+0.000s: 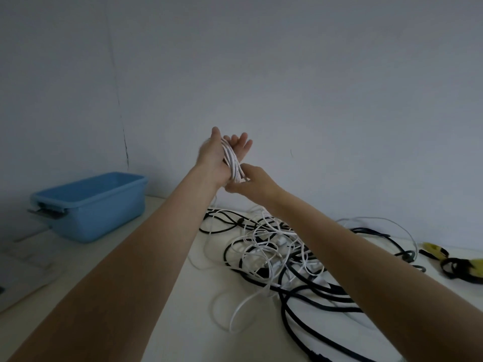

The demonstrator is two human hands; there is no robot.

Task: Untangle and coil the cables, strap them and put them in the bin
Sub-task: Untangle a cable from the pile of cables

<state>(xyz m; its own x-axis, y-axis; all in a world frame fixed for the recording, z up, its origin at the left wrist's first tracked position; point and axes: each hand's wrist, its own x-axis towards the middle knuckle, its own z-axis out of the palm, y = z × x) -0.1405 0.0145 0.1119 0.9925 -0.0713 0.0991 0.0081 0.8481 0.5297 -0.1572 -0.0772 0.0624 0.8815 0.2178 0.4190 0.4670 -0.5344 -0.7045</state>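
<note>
Coil point(233, 163) of white cable wraps the raised left hand point(222, 159), fingers straight. Right hand point(251, 182) pinches its lower end. Tangle point(282, 254) on counter point(156, 296); bin point(91, 207) far left.

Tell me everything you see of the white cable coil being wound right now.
The white cable coil is thin, smooth white cord in several close loops, wound around the raised left hand across its palm, fingers straight. The right hand pinches its lower end. It is held above the table, over the tangled pile of cables.
</note>
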